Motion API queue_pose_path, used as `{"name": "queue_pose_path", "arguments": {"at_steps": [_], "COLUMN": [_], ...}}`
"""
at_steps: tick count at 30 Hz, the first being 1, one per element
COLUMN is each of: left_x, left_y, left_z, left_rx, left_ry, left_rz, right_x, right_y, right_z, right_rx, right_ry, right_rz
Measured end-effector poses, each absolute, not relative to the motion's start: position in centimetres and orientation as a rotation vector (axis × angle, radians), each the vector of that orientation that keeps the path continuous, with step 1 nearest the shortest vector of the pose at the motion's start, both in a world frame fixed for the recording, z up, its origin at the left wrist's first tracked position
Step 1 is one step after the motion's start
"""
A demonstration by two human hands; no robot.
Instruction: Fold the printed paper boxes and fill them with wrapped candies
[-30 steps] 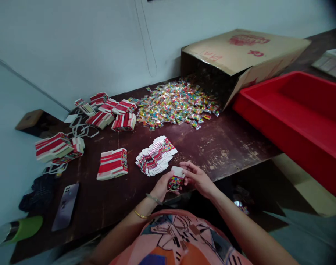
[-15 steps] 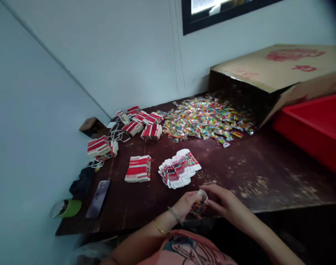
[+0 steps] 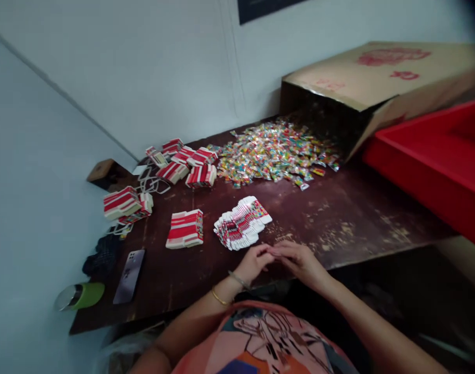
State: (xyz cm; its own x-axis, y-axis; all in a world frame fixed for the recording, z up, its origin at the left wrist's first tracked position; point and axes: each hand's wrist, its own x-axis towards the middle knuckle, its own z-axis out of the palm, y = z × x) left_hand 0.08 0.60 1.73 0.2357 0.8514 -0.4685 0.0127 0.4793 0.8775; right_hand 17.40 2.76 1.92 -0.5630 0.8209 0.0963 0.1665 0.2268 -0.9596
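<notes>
My left hand (image 3: 256, 262) and my right hand (image 3: 299, 261) meet over the table's front edge. Their fingertips touch and the fingers are closed; what lies between them, if anything, is hidden. Just beyond them lies a fanned stack of flat white-and-red printed cartons (image 3: 241, 224). Left of it sits a neat pile of red-and-white striped cartons (image 3: 185, 229). Farther back, a broad heap of small, brightly coloured wrapped packets (image 3: 268, 153) spreads across the table.
More carton bundles (image 3: 200, 175) lie at the back left, near white straps (image 3: 154, 183). A phone (image 3: 129, 277), dark cloth (image 3: 101, 257) and green tumbler (image 3: 90, 295) line the left edge. An open cardboard box (image 3: 339, 78) and red tray (image 3: 428, 166) stand right.
The small printed carton with a white flap, between my hands before, no longer shows. My fingertips have come together. The camera view has shifted.
</notes>
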Motion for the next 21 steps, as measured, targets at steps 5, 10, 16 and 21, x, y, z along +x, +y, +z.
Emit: {"name": "queue_pose_path", "arguments": {"at_steps": [5,10,16,21], "left_x": [0.0,-0.6,-1.1,-1.4], "left_y": [1.1,0.3,-0.3,0.1], "left_z": [1.1,0.7,-0.2,-0.3], "left_rx": [0.672,0.666,0.807,0.872], "left_ry": [1.119,0.944,1.049,0.983], "left_rz": [0.735,0.745,0.604,0.507], "right_x": [17.5,16.6,15.9,16.2], "right_y": [3.4,3.9,3.5,3.3], "right_z": [2.0,1.0,-1.5,-2.7], "right_rx": [-0.945,-1.001,-1.121,-1.174], "right_ry": [-1.806,-1.751,-1.608,-1.570], "right_rz": [1.323,1.251,1.359,1.343]}}
